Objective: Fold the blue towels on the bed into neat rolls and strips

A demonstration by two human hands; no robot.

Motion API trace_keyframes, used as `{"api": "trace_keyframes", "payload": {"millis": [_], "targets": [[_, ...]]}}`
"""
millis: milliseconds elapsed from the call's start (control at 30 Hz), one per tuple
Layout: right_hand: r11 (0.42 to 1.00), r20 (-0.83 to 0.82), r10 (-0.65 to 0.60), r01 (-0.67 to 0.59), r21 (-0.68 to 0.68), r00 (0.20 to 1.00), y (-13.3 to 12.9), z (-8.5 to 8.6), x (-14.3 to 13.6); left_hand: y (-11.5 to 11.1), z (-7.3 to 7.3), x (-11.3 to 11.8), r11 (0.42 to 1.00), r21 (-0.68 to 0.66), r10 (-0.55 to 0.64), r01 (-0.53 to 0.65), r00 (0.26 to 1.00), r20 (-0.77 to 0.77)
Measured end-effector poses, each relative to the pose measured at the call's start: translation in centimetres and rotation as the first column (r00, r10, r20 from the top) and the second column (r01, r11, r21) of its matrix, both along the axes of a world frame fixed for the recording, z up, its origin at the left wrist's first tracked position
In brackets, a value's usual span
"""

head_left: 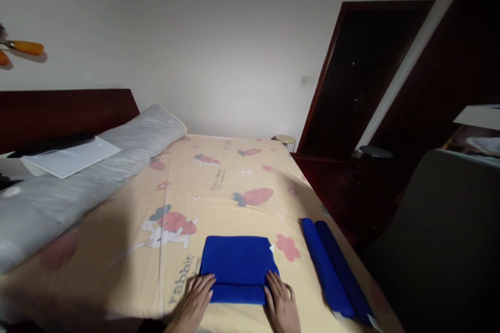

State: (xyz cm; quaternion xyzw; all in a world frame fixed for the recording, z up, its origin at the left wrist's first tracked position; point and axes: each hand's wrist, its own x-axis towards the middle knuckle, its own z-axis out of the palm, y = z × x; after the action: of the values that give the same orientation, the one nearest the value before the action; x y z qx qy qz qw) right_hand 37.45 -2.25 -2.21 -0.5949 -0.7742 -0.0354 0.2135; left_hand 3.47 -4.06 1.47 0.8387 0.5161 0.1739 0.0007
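Note:
A piece of blue cloth (236, 260) lies flat on the bed in front of me, with a strip folded over along its near edge. My left hand (196, 296) rests on the left end of that strip, fingers stretched out over the cloth. At the opposite end, my right hand (280, 299) lies with its fingers spread on the fold, palm down. A small white tag sticks out at the cloth's right side. To the right, two long blue rolls of cloth (326, 265) lie side by side near the bed's edge.
The bed carries a yellow sheet (219, 213) printed with carrots and rabbits. Along the headboard (66, 106) lies a grey rolled quilt (117, 151), with a white board (72, 157) on it. A round stool (285, 139) and a dark chair back (441, 234) stand beyond the bed.

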Motion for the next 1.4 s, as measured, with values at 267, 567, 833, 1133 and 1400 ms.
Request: {"api": "trace_keyframes", "payload": {"millis": [267, 567, 833, 1133, 1400], "targets": [[0.986, 0.001, -0.115, 0.114, 0.125, 0.993, -0.7, -2.1, -0.5, 0.7, -0.8, 1.6, 0.987, 0.083, 0.139, -0.140, 0.990, 0.026], [0.955, -0.071, 0.242, -0.225, 0.196, 0.968, -1.8, -3.2, -8.8, -0.8, -3.4, 7.3, 0.975, 0.169, -0.149, 0.144, 0.989, 0.018], [0.917, 0.071, 0.319, -0.327, 0.230, 0.945, -1.2, -1.3, -6.1, -0.7, -2.2, 3.8, 0.979, 0.152, -0.127, 0.138, 0.988, -0.084], [0.934, 0.056, 0.273, -0.279, 0.224, 0.960, -0.9, -2.3, 0.5, -1.0, -2.6, 2.7, 0.988, 0.132, -0.073, 0.080, 0.995, -0.061], [0.943, -0.040, 0.054, -0.038, 0.331, 0.998, -0.5, -4.8, 3.0, 0.4, -4.7, 1.2, 0.984, 0.176, -0.014, 0.031, 0.995, -0.097]]}}
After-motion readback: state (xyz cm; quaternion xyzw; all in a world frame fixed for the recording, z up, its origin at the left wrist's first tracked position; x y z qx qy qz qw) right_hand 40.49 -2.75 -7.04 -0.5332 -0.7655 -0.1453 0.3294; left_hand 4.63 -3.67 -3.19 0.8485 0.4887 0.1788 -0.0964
